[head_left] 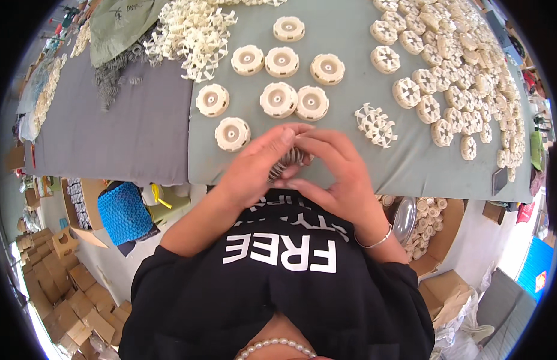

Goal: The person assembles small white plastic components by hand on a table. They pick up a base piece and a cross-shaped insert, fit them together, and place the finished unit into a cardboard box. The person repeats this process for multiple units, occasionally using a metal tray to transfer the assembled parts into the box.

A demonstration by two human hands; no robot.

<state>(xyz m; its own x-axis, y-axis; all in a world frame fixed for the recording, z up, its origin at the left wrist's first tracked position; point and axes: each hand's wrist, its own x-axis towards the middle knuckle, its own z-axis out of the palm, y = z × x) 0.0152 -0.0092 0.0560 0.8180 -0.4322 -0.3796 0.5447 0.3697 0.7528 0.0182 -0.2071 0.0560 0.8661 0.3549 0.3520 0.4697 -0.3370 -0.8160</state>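
A counter (344,30), spread with green cloth and, at left, grey cloth (146,138), carries pale discs (278,99) in the middle, a heap of white clips (191,39) at upper left and many round parts (461,90) at right. At its near edge the person's left hand (252,168) is closed around dark coil springs (288,159); the right hand (337,165) curves about their other side, its grip unclear. Below stand a filled carton (449,234), a blue knitted cover (124,213) and, at lower left, stacked cardboard boxes (68,282).
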